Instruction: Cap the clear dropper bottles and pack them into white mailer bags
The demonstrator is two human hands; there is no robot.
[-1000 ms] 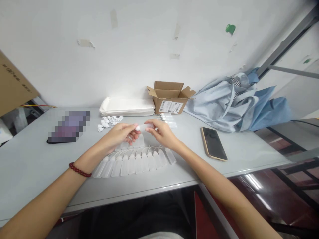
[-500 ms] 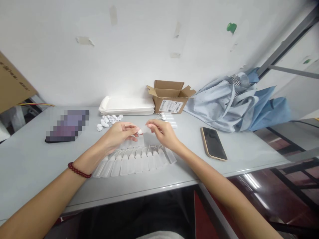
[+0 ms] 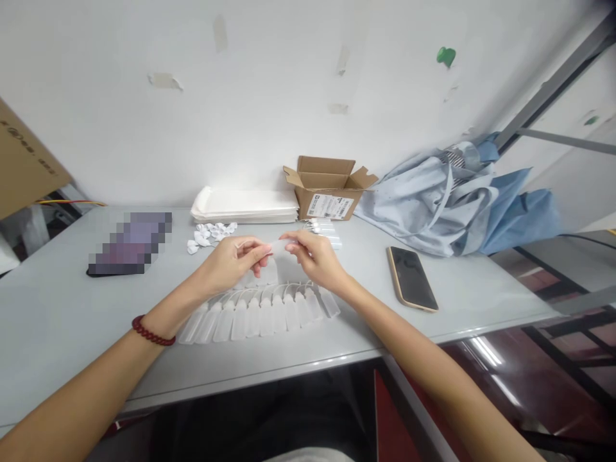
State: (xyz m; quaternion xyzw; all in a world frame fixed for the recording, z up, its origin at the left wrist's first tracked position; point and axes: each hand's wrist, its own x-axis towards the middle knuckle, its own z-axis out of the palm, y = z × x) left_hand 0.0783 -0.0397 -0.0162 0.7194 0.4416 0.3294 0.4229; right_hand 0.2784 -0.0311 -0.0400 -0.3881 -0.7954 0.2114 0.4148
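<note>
Between my hands is a small translucent white plastic piece [image 3: 279, 245], partly hidden by my fingers. My left hand [image 3: 240, 258] is closed on its left end, thumb and forefinger pinched. The thumb and fingers of my right hand [image 3: 312, 253] grip its right end. Below my hands, a row of several flat translucent plastic pieces [image 3: 262, 316] with narrow white tops and thin white cords lies on the table. A few more such pieces [image 3: 264, 274] lie behind that row, half covered by my left hand. Small white crumpled-looking pieces [image 3: 212, 234] are heaped beyond my left hand.
Along the wall stand a white stack [image 3: 245, 205] and an open cardboard box [image 3: 327, 192]. Several translucent pieces [image 3: 327, 232] lie before the box. To the right are a phone [image 3: 412, 278] and light blue cloth [image 3: 428, 192]. A blurred-out object [image 3: 132, 244] lies left on the grey table [image 3: 62, 301].
My hands have come slightly closer together around the small piece. Its white left end, visible before, is now covered by my left fingers. The row on the table has not moved.
</note>
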